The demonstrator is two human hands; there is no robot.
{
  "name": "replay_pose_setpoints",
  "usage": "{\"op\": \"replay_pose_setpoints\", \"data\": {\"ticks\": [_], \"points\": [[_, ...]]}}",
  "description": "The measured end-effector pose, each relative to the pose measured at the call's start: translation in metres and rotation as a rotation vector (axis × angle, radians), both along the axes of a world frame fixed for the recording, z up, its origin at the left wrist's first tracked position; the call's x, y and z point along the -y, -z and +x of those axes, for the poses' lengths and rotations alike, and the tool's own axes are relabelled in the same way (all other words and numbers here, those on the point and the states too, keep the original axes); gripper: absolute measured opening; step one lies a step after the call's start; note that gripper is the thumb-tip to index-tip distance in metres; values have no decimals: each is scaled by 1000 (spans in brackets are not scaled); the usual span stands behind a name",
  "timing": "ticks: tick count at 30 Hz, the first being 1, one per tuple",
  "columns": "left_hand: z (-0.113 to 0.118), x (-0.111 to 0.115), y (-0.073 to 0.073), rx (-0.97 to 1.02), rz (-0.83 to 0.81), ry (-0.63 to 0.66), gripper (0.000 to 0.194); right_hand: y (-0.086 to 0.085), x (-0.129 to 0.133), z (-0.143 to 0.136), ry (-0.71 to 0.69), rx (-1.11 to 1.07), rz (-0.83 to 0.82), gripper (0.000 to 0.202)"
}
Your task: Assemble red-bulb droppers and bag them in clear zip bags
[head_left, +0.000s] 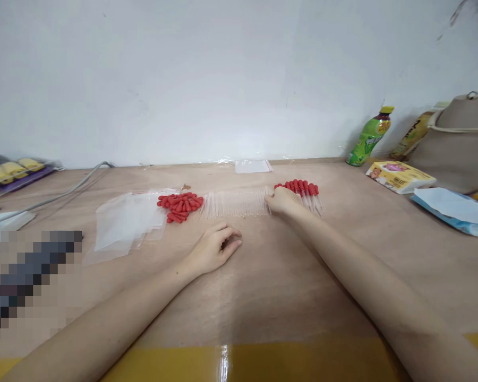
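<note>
reaching clear tubes (pixel 237 203) on its left, lined up probably to stay orderly, the right hand (pixel 282 200) curls inward (its grip i can't tell); the left hand (pixel 215 249) lies loosely open, empty, red bulbs (pixel 181 203) beyond.

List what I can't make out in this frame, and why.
All in the head view:
Right hand: fingertips turned away, grip unclear.
Dark object: pixelated, cut by the left edge.
Heaped red bulbs: overlapping, uncountable.
Beige bag: cut by the right edge.
Yellow bottle: partly hidden by the bag.
</note>
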State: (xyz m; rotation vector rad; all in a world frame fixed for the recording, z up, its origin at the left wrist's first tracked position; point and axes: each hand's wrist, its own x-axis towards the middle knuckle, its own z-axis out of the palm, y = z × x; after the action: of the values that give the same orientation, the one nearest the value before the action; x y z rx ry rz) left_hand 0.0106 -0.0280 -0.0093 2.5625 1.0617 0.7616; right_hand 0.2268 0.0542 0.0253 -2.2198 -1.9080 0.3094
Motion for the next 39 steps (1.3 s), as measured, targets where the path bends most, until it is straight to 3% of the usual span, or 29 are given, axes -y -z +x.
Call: {"op": "replay_pose_setpoints", "data": {"ticks": [4,7,12,16,22,33,36,39], "points": [[-2,1,-3,59,50,-62,17,-11,9,4,-24,-18,76,32],[-11,-8,-13,112,164,-218,14,-8,24,9,-84,-18,214,27],[-56,-43,-39,96,236,-615,19,22,52,26,-387,-21,528,19],[-97,-67,-46,-47,195,-834,20,46,61,37,-537,-17,699,24],[-116,-77,-37,-42,25,-848,23,57,63,38,-579,-21,749,28],[-117,-81,-33,-107,137,-865,21,59,63,39,-575,-23,744,27],[-111,-77,-40,-24,163,-889,20,59,62,38,-569,-33,739,29],[-88,-66,-44,158,177,-750,19,58,62,38,-582,-43,735,27]]}}
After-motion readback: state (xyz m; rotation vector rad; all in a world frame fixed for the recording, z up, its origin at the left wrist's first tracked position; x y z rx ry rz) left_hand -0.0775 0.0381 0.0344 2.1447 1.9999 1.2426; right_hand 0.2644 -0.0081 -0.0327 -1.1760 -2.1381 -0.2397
